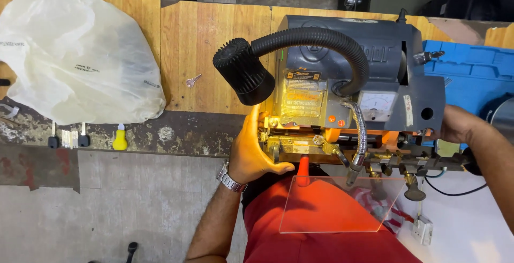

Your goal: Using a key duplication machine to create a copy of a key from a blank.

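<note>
A wooden table (214,54) runs across the top of the view, its front edge dark and worn, and on its right part stands a grey key-cutting machine (375,75) with a yellow label plate, a small dial gauge and an orange lower body. To the left on the table lies a big crumpled translucent plastic bag (75,54), well apart from the machine. Behind the machine on the right is a blue plastic case (471,73). A black ribbed lamp hose (321,41) arches over the machine and ends in a black finned lamp head (241,73) pointing down at the machine's left front corner, casting warm light there. Below the machine's front hangs a clear plastic shield (337,204), over the person's red shirt. The left hand (257,150), a metal watch at its wrist, is curled around the left end of the machine's brass clamp carriage (300,145); its grip is clenched on that carriage, thumb lying under the front edge. The right hand (455,126) reaches to the machine's right side, beside the clamp handles; its fingers are hidden behind the housing, so I cannot tell whether that grip is clenched or released. A yellow-handled tool (120,139) rests on the table's dark edge, and a small silver key (191,81) lies on the wood between bag and machine.
</note>
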